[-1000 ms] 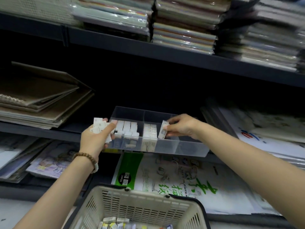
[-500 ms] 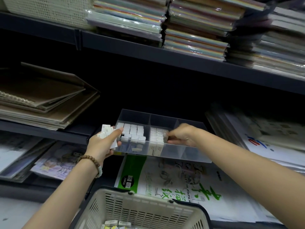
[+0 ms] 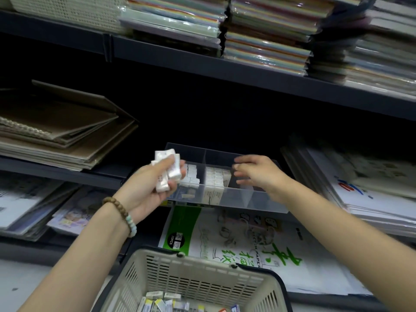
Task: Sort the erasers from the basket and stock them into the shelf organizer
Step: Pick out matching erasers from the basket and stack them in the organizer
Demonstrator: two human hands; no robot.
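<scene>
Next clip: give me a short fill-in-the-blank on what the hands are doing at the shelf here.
The left hand grips a bundle of ____ erasers.
The right hand, above the clear organizer, holds ____.
The beaded bracelet sits on the ____ wrist.
Missing words: white, nothing, left.

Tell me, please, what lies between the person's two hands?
In the head view, rows of white block erasers stand between the left hand and the right hand, packed in the clear plastic shelf organizer.
</scene>
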